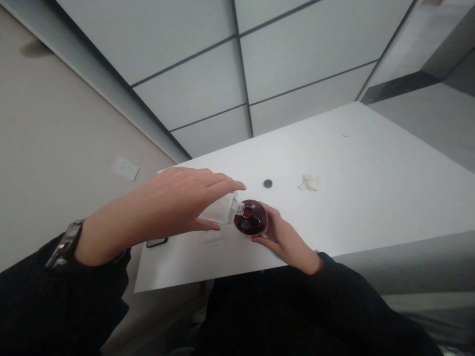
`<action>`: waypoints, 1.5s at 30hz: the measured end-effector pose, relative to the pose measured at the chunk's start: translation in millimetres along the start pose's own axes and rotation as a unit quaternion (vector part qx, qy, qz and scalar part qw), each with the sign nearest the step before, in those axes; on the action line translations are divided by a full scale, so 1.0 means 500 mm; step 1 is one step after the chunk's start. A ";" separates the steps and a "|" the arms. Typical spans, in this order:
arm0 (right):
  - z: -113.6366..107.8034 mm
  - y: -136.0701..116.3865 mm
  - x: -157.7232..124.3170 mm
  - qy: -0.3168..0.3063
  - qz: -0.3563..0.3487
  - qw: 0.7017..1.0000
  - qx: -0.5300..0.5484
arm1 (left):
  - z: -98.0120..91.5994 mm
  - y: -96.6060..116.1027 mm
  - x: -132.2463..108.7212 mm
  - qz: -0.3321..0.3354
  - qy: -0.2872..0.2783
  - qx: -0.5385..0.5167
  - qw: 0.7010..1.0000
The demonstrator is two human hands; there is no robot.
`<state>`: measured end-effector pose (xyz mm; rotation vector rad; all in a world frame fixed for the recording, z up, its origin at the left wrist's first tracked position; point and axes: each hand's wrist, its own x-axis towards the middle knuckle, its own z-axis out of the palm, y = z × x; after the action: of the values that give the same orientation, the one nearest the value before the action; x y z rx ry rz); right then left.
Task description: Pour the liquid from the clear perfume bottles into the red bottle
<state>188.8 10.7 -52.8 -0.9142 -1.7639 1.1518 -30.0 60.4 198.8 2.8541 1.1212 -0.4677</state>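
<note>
My left hand (185,198) is closed around a clear glass bottle (221,209), which is tipped over so that its threaded neck points right. The neck's end is at the opening of a round glass bottle (251,225) filled with dark red-brown liquid. Whether liquid runs between the two I cannot make out. From the right side, the thumb and fingers of my right hand (281,233) grip the round bottle over the table. Just beyond it on the tabletop lies a small black cap (267,183).
A crumpled white tissue (308,182) lies on the white table (374,193), with a small white scrap (346,135) farther back. Under my left forearm a phone (157,243) is partly hidden. White panels (208,94) rise behind the table; a wall socket (126,168) is at left.
</note>
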 end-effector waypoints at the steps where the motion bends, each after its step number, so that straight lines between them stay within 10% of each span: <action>1: 0.000 0.001 -0.001 -0.001 0.002 1.000 0.001 | -0.001 0.001 0.001 -0.012 -0.008 0.004 1.000; 9: 0.005 0.012 -0.004 0.008 -0.005 1.000 0.003 | -0.015 0.015 0.009 -0.094 -0.070 0.027 0.993; 45: -0.002 -0.001 0.001 -0.001 0.001 1.000 0.005 | -0.032 0.028 0.011 -0.058 -0.041 0.046 0.996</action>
<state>189.5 11.4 -52.2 -0.9100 -1.7582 1.1633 -12.6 56.0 211.2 2.8278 1.2870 -0.6529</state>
